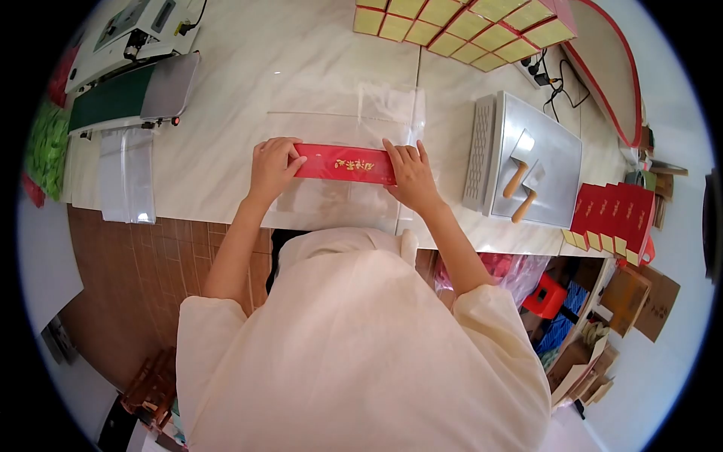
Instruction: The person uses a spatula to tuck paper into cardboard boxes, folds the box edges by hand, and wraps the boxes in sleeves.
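Note:
A long red box [331, 163] with gold lettering lies across a clear plastic sheet [324, 200] on the pale table in front of me. My left hand [273, 169] grips the box's left end, thumb on the near side and fingers over the far edge. At the opposite end, my right hand [411, 175] holds the box, its fingers reaching over the top. Beyond the box, more clear plastic [392, 109] spreads over the tabletop. Glare makes the plastic's edges hard to follow.
On the right, a metal hot plate [553, 192] carries two wooden-handled scrapers [521, 175]. Red boxes [614, 211] stand beyond it. Stacked yellow-ended boxes [459, 34] are at the back. A machine with a green belt [113, 102] and clear bags [126, 177] are at left.

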The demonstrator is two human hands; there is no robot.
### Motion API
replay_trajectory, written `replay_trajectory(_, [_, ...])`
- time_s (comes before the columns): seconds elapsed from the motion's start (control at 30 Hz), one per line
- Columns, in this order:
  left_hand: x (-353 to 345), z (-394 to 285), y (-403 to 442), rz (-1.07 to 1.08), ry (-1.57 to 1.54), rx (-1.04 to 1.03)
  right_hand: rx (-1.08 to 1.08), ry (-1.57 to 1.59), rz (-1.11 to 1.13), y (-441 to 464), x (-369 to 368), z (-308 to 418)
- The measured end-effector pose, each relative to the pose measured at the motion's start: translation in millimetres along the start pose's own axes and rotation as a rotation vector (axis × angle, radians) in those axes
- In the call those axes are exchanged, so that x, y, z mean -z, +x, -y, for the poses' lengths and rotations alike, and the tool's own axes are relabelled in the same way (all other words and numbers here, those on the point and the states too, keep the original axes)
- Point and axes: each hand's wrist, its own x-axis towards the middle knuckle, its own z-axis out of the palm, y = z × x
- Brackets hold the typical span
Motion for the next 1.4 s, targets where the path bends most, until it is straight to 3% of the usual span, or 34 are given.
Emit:
replay_trajectory(0.07, [-1, -1, 0, 0.003, 0.007, -0.003, -0.028, 0.014, -0.018, -2, 5, 8])
replay_trajectory(0.13, [-1, 0, 1, 0.035, -0.006, 0.05, 0.057, 0.035, -0.184, 2, 12, 27])
replay_trajectory(0.33, [0, -4, 2, -0.007, 0.001, 0.023, 0.271, 0.073, -0.209, 14, -33, 79])
replay_trajectory(0.67, [-1, -2, 1, -0.028, -0.034, 0.043, 0.152, -0.033, -0.102, 32, -39, 96])
replay_trajectory(0.87, [9, 58, -15, -0.216, 0.154, 0.18, 0.139, -0.038, -0.138, 33, -42, 98])
replay_trajectory(1.07, [40, 81, -35, -0.226, -0.031, 0.467, 0.141, -0.018, -0.138, 36, -37, 99])
replay_trajectory(1.17, [42, 46, -24, -0.227, -0.193, 0.414, 0.136, -0.015, -0.132, 36, -37, 98])
replay_trajectory(1.23, [36, 19, -12, -0.106, -0.049, 0.125, 0.13, 0.014, -0.084, 37, -33, 97])
replay_trajectory(1.4, [3, -8, 10, 0.099, 0.023, -0.078, 0.103, 0.109, -0.162, 37, -48, 94])
